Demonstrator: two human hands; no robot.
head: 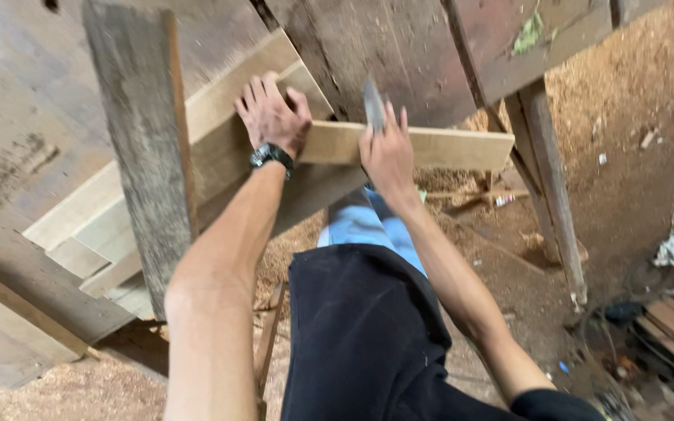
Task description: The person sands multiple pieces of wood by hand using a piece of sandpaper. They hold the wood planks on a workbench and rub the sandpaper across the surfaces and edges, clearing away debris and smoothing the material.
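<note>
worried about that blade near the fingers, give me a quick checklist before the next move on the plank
1. Left hand flat on the pale plank, pinning it: ok.
2. Right hand grips the grey blade tool: ok.
3. Left hand apart from the blade: ok.
4. Free plank end past the workbench has support: not ok, it overhangs.
5. Blade edge condition: cannot tell, blurred.
6. Footing on the sawdust floor: cannot tell, feet hidden.
</note>
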